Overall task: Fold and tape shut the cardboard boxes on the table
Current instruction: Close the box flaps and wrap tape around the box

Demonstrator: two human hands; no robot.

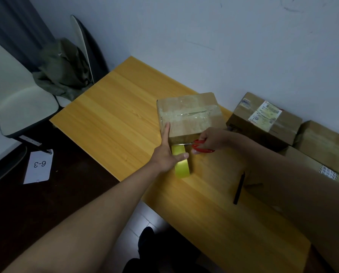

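The cardboard box (pixel 190 115) sits closed on the yellow table (pixel 109 115) with tape along its top seam, and the step in hand looks like cutting the strip free at the box's near face. The left hand (pixel 167 154) pinches the yellow tape roll (pixel 181 164) with its thumb, index finger stretched up against the box's corner, while the right hand (pixel 212 139) grips the red scissors (pixel 201 146), blades seemingly at the taut tape. Next the blades must close cleanly and the loose end be pressed down
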